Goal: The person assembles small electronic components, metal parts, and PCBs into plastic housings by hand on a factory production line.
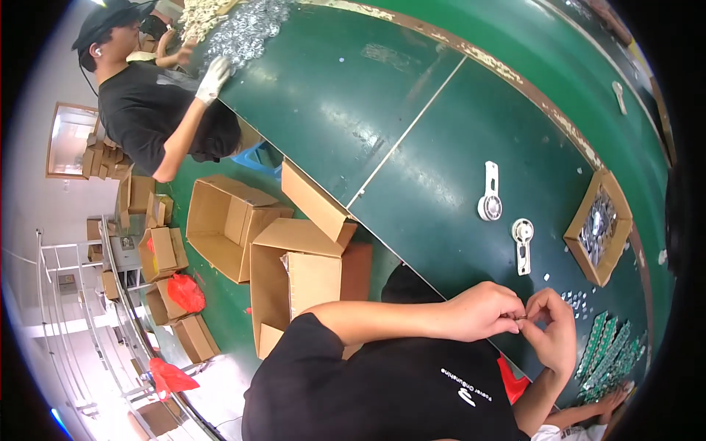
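My left hand (485,312) and my right hand (553,331) meet at the near table edge, thumbs and fingers pinched together. Between the fingertips is a small dark piece (521,317), mostly covered, and its kind cannot be made out. On the green table (434,213) just beyond them lies a white plastic part with a round end and a slotted handle (523,246). A second white part of that shape (490,192) lies a little farther off. Right of my right hand are several tiny white pieces (575,303) and strips of green circuit boards (604,353).
An open cardboard box (599,228) of shiny pieces stands on the table at right. Large open cartons (235,224) crowd the floor at left. A co-worker in black (158,110) reaches with a white-gloved hand to a heap of clear parts (246,37). Another person's hand (614,398) rests near the boards.
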Demonstrator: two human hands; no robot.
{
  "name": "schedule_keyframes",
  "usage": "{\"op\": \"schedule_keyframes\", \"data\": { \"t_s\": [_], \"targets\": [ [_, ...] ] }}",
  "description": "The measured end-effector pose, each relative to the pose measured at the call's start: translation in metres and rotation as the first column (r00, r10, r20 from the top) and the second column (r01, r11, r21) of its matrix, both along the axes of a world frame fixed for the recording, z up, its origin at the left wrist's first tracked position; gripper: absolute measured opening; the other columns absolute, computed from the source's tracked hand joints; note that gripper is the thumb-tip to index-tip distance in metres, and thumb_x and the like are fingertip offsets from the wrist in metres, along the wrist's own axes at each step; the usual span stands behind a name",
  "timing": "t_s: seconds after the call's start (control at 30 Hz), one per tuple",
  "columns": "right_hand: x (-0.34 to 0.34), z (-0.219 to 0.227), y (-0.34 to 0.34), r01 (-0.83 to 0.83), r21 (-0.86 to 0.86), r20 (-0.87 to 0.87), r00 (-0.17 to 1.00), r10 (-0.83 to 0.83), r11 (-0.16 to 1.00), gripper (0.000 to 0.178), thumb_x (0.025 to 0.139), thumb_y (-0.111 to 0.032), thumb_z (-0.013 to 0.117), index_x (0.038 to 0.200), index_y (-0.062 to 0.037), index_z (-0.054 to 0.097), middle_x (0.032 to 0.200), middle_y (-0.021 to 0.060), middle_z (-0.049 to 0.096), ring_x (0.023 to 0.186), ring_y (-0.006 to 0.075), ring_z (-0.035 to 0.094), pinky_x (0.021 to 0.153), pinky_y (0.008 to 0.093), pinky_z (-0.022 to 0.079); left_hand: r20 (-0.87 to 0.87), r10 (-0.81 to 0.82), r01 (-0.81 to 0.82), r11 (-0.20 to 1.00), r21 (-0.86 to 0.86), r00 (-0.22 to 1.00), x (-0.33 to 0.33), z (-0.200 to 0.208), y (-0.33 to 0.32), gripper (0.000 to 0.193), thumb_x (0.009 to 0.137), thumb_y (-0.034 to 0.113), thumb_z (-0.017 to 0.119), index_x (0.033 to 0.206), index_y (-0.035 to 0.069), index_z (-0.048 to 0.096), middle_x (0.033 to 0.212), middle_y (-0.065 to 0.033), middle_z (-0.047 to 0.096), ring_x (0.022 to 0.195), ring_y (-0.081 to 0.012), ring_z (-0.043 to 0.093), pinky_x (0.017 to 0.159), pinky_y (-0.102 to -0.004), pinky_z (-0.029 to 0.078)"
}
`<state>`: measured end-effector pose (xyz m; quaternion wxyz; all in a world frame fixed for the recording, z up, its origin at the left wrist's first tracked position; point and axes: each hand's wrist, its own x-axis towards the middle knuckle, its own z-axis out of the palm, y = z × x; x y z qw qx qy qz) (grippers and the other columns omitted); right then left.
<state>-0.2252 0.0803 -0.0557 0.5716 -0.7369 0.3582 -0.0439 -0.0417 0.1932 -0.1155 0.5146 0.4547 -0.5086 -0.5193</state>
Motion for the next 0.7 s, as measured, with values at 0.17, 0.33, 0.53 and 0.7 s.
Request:
{"op": "schedule_keyframes", "data": {
  "t_s": [0.17, 0.33, 0.53, 0.7],
  "targets": [
    [0.000, -0.021, 0.005, 0.150, 0.202, 0.186, 0.964, -0.188, 0.968, 0.025, 0.081, 0.009, 0.076, 0.094, -0.0018, 0.057, 0.090, 0.0057, 0.062, 0.076, 0.0123, 0.061, 0.070, 0.0259, 0.052, 0.034, 0.086, -0.086, 0.996, -0.017, 0.996, 0.012, 0.004, 0.000, 0.015, 0.090, 0.007, 0.080, 0.098, -0.002, 0.072, 0.087, -0.0133, 0.073, 0.078, -0.0261, 0.075, 0.071, -0.0356, 0.058],
    [0.002, -0.013, -0.004, 0.169, 0.371, 0.276, 0.919, -0.282, 0.913, 0.017, 0.100, -0.006, 0.068, 0.111, -0.0008, 0.057, 0.099, 0.0062, 0.063, 0.081, 0.0115, 0.059, 0.070, 0.0233, 0.049, -0.408, 0.044, 0.044, 0.978, 0.204, 0.912, 0.020, -0.006, 0.000, 0.011, 0.099, 0.007, 0.075, 0.107, 0.000, 0.073, 0.099, -0.0026, 0.075, 0.087, -0.0060, 0.069, 0.075, -0.0246, 0.057],
    [0.069, -0.018, -0.011, 0.218, -0.504, -0.040, 0.961, -0.275, 0.836, 0.054, 0.089, -0.010, 0.079, 0.137, 0.0025, 0.058, 0.124, 0.0182, 0.063, 0.083, 0.0281, 0.067, 0.078, 0.0364, 0.056, -0.505, 0.163, -0.064, 0.976, 0.208, 0.848, 0.033, -0.012, 0.003, 0.011, 0.105, 0.006, 0.066, 0.115, 0.002, 0.065, 0.104, -0.0041, 0.070, 0.093, -0.0094, 0.068, 0.081, -0.0270, 0.058],
    [0.078, -0.028, -0.004, 0.026, -0.648, -0.245, 0.939, -0.240, 0.761, 0.069, 0.081, -0.024, 0.088, 0.137, 0.0021, 0.057, 0.129, 0.0210, 0.059, 0.111, 0.0430, 0.066, 0.089, 0.0482, 0.056, -0.500, 0.220, -0.092, 0.959, 0.267, 0.838, 0.046, 0.001, 0.000, 0.013, 0.108, 0.006, 0.061, 0.120, 0.003, 0.062, 0.110, -0.0102, 0.074, 0.095, -0.0163, 0.074, 0.077, -0.0299, 0.061]
  ]
}}
